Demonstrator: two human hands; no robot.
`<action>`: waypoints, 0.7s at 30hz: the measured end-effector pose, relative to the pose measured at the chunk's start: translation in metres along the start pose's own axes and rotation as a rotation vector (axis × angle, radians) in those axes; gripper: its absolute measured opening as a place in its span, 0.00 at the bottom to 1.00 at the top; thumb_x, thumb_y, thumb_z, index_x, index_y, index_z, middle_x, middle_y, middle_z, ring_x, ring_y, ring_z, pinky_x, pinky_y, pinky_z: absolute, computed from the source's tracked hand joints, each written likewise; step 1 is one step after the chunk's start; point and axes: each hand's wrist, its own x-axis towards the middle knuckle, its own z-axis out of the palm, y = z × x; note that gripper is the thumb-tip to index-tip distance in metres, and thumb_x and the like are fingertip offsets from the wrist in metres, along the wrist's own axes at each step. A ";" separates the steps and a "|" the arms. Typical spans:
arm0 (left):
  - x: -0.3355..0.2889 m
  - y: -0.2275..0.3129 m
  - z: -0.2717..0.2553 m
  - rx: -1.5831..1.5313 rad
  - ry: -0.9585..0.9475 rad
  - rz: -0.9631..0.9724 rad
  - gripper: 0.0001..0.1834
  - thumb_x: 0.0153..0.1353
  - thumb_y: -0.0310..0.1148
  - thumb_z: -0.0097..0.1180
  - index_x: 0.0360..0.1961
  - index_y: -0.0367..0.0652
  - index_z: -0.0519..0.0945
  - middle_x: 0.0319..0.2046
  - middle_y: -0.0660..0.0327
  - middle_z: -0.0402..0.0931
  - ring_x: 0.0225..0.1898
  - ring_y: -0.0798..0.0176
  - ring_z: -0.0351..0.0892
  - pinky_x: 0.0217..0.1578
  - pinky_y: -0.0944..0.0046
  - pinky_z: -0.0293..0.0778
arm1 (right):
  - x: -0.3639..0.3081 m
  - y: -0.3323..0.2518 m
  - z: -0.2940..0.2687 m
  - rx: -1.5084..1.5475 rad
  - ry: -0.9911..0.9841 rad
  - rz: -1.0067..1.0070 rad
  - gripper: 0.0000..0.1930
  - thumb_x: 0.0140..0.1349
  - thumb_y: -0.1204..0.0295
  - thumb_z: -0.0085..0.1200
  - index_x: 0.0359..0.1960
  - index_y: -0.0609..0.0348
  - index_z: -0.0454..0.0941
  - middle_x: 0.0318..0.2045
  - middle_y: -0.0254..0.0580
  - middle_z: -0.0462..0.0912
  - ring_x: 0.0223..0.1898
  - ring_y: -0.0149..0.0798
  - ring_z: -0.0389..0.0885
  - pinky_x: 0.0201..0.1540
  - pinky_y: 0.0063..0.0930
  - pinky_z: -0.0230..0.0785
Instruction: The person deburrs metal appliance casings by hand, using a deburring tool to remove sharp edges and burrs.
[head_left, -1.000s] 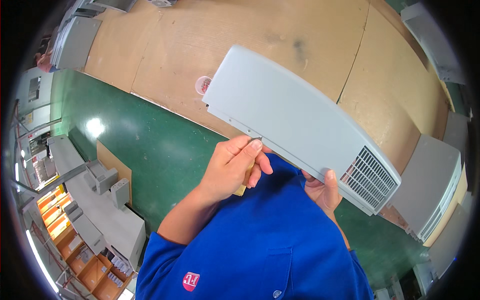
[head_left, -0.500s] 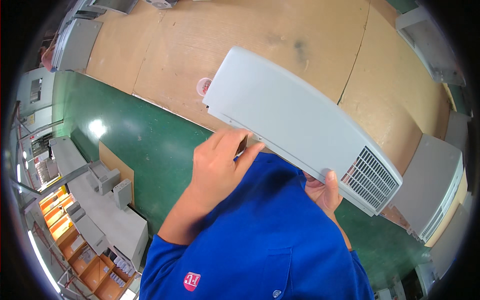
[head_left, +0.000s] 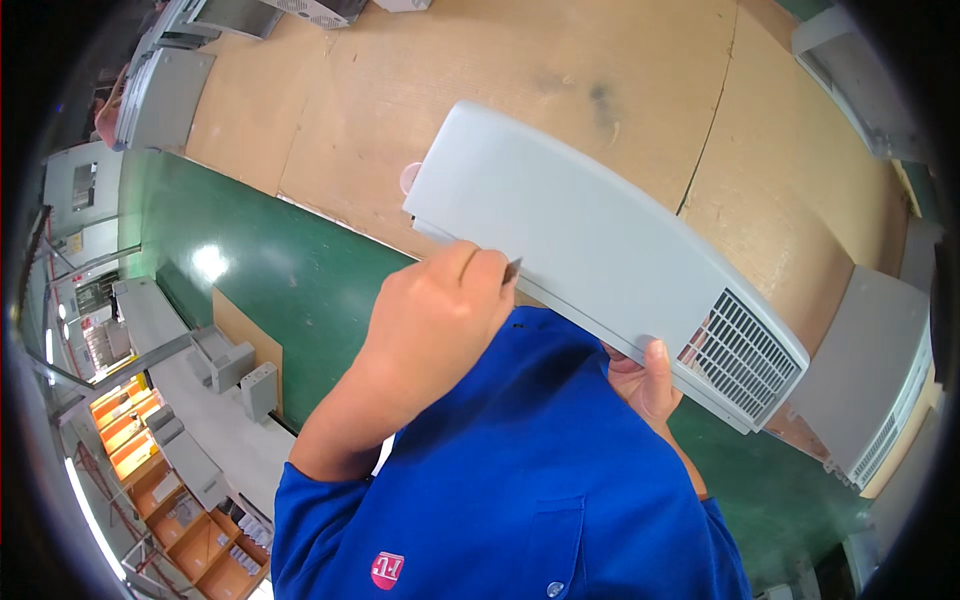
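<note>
A long light-grey cover panel [head_left: 570, 220] with a curved far edge spans the space in front of me, tilted, its slotted grille [head_left: 745, 355] at the right end. My right hand [head_left: 645, 380] grips its near edge beside the grille, thumb on top and fingers beneath. Closed at the near edge, further left, my left hand [head_left: 435, 315] pinches a small dark blade-like piece [head_left: 512, 270]. Only the pointed tip of that piece shows past the fingers, close to the panel's edge; its exact kind is hidden.
Behind the panel stretches a tan wooden tabletop [head_left: 600, 60]. A small round pink-white dish [head_left: 409, 178] sits by the panel's left end. More grey panels [head_left: 870, 370] stand at right, others [head_left: 165, 95] far left. Green floor [head_left: 250, 250] and orange-brown shelving [head_left: 185, 540] lie to the left.
My left hand has turned over and shifted slightly, so its back faces up and the dark tip points toward the panel. My right hand keeps its grip; the panel has barely moved.
</note>
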 end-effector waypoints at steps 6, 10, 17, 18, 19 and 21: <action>0.000 0.009 -0.004 0.070 -0.055 -0.009 0.07 0.46 0.24 0.62 0.26 0.37 0.76 0.23 0.57 0.76 0.21 0.55 0.76 0.21 0.62 0.73 | 0.000 0.002 -0.002 0.018 0.010 0.004 0.27 0.61 0.75 0.47 0.62 0.58 0.53 0.53 0.52 0.70 0.50 0.46 0.77 0.48 0.45 0.77; 0.002 0.009 -0.005 0.094 -0.063 -0.014 0.07 0.45 0.24 0.63 0.26 0.37 0.76 0.22 0.57 0.76 0.20 0.55 0.76 0.21 0.62 0.73 | 0.001 0.002 -0.001 -0.003 0.004 0.000 0.27 0.61 0.75 0.46 0.62 0.59 0.53 0.53 0.52 0.70 0.50 0.46 0.77 0.48 0.44 0.77; -0.002 0.011 0.007 0.175 0.004 -0.021 0.08 0.43 0.22 0.62 0.25 0.37 0.75 0.19 0.58 0.74 0.18 0.55 0.75 0.19 0.61 0.72 | 0.002 -0.002 0.011 0.034 0.059 0.031 0.30 0.58 0.78 0.49 0.62 0.55 0.53 0.52 0.46 0.68 0.51 0.43 0.74 0.49 0.46 0.75; -0.002 0.010 0.008 0.176 0.005 -0.023 0.08 0.43 0.22 0.62 0.25 0.37 0.75 0.19 0.58 0.74 0.18 0.55 0.75 0.19 0.61 0.72 | 0.002 -0.001 0.009 0.035 0.057 0.032 0.30 0.58 0.78 0.49 0.62 0.55 0.53 0.52 0.46 0.68 0.51 0.43 0.74 0.49 0.46 0.75; -0.001 0.007 0.009 0.190 0.034 -0.041 0.07 0.43 0.22 0.61 0.25 0.37 0.75 0.19 0.57 0.74 0.18 0.56 0.75 0.19 0.62 0.72 | 0.002 0.000 0.007 0.038 0.053 0.026 0.29 0.58 0.78 0.49 0.62 0.56 0.54 0.52 0.46 0.68 0.51 0.43 0.74 0.49 0.45 0.75; -0.001 0.002 0.010 0.204 0.063 -0.057 0.07 0.43 0.22 0.61 0.24 0.37 0.75 0.19 0.57 0.74 0.17 0.56 0.75 0.18 0.63 0.72 | 0.001 0.000 0.006 0.042 0.049 0.019 0.29 0.58 0.78 0.49 0.62 0.56 0.54 0.52 0.47 0.68 0.51 0.43 0.74 0.50 0.45 0.74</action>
